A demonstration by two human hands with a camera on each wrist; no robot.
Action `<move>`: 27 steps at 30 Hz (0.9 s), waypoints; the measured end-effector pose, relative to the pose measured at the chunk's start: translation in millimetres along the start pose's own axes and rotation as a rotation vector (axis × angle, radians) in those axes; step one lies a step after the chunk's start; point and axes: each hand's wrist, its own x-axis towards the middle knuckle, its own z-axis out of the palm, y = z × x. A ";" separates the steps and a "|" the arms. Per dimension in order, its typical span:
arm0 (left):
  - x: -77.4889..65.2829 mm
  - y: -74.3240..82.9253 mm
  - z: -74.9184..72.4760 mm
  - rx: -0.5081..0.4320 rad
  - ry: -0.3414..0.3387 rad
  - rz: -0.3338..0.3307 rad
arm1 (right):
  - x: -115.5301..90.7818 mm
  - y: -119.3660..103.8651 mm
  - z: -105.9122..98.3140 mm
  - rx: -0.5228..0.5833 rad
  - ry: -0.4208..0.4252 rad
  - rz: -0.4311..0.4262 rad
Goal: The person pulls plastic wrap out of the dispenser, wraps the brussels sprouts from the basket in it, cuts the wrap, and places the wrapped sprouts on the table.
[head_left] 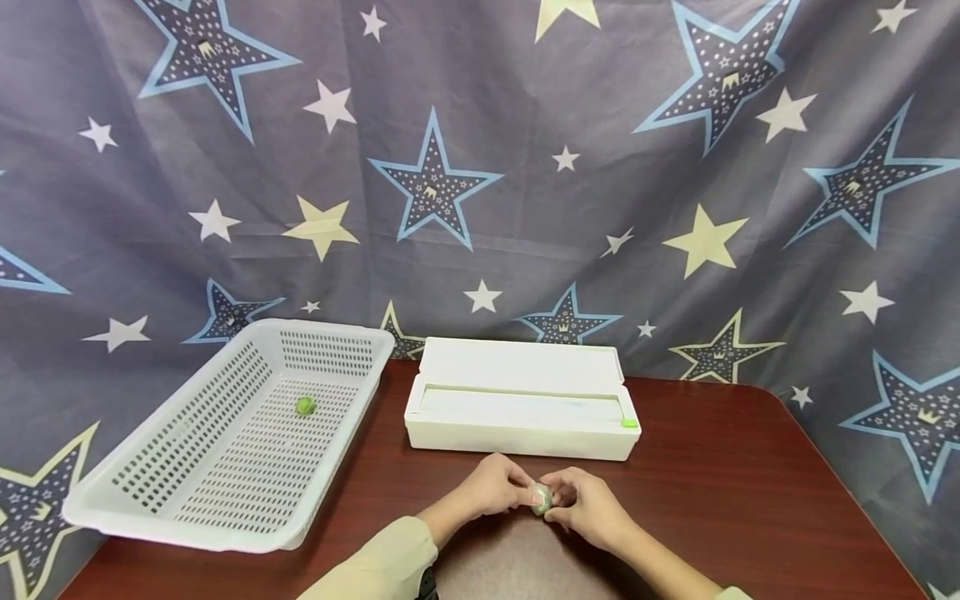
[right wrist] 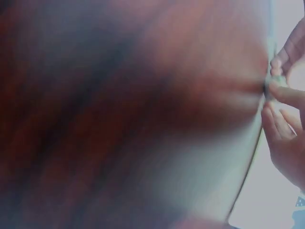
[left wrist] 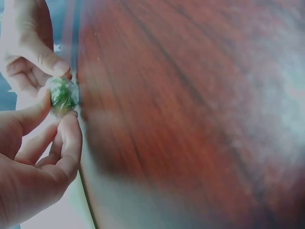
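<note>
Between my two hands is a small round green vegetable that looks like a Brussels sprout [left wrist: 63, 95], wrapped in shiny clear film. My left hand [head_left: 492, 487] pinches it from the left with thumb and fingers. From the other side, my right hand [head_left: 590, 505] holds it too, thumb and fingertips on the film. Both hands are just above the table, in front of a long white cling film box [head_left: 517, 444] whose lid is raised. In the right wrist view the sprout is mostly hidden behind fingers [right wrist: 283, 126] and blurred.
A white perforated basket [head_left: 306, 487] stands on the left of the dark red-brown table [head_left: 720, 475], with one small green sprout [head_left: 304, 405] inside. A bright green slider [head_left: 628, 423] sits at the box's right end. Behind the table hangs a star-patterned curtain [head_left: 517, 250].
</note>
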 end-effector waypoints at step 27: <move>1.2 -7.2 -10.8 -0.073 -0.177 0.048 | 0.8 -5.5 -8.9 0.276 -0.296 0.112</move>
